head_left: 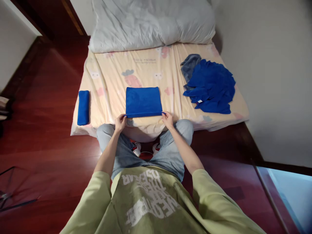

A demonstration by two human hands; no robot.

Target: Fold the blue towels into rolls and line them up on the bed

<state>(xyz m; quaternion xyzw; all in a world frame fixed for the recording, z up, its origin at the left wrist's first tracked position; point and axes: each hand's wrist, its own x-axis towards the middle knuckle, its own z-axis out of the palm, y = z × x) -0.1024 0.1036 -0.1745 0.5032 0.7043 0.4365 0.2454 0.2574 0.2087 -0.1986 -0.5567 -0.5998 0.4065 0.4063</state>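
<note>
A blue towel (143,100) lies flat in a near rectangle on the bed, close to its front edge. Its near edge is turned over in a narrow strip. My left hand (121,123) pinches the left end of that strip, and my right hand (167,119) pinches the right end. To the left sits a rolled or folded blue towel (83,108), long and narrow. On the right is a crumpled heap of blue cloths (213,86), with a small white tag showing, and a grey cloth (191,66) behind it.
The bed (109,74) has a pale yellow sheet with carrot and face prints. A bulky white quilt (151,24) lies across its far end. A wall (268,81) runs along the right, and dark red wooden floor (48,136) surrounds the bed.
</note>
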